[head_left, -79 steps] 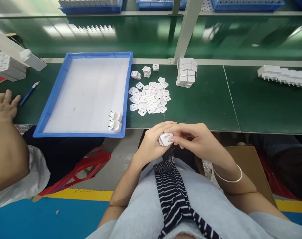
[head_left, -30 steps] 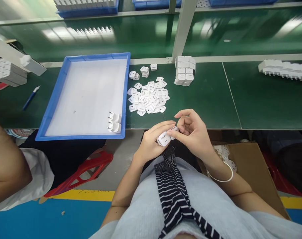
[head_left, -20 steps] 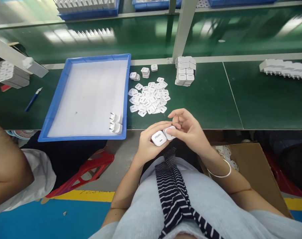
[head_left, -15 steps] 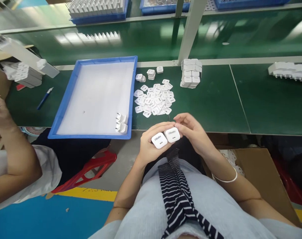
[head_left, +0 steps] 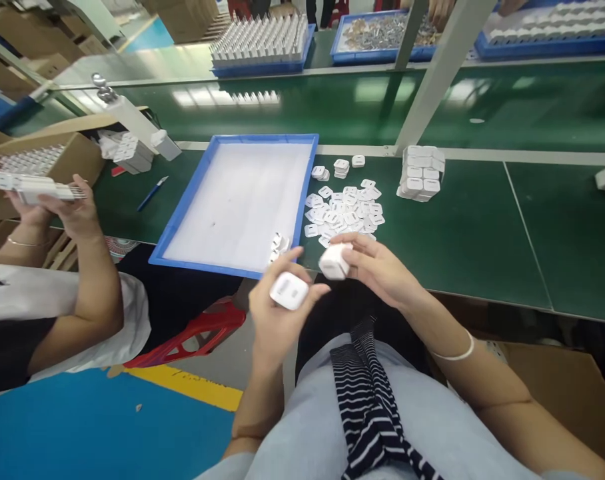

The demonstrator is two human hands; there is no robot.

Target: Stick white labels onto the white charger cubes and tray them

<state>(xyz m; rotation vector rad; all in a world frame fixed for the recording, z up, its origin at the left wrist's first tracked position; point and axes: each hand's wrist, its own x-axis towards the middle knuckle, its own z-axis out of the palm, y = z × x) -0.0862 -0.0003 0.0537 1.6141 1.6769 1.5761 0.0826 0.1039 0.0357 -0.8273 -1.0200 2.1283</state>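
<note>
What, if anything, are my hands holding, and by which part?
Your left hand holds one white charger around its sides, though exact contacts are blurred. Your right hand holds another white charger by the side toward that hand.

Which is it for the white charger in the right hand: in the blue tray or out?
Out: the right hand holds the white charger to the right of the blue tray.

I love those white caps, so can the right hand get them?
Probably: the caps lie just past the right hand, nothing seen between. But it holds a block, so its grip isn't free.
</note>
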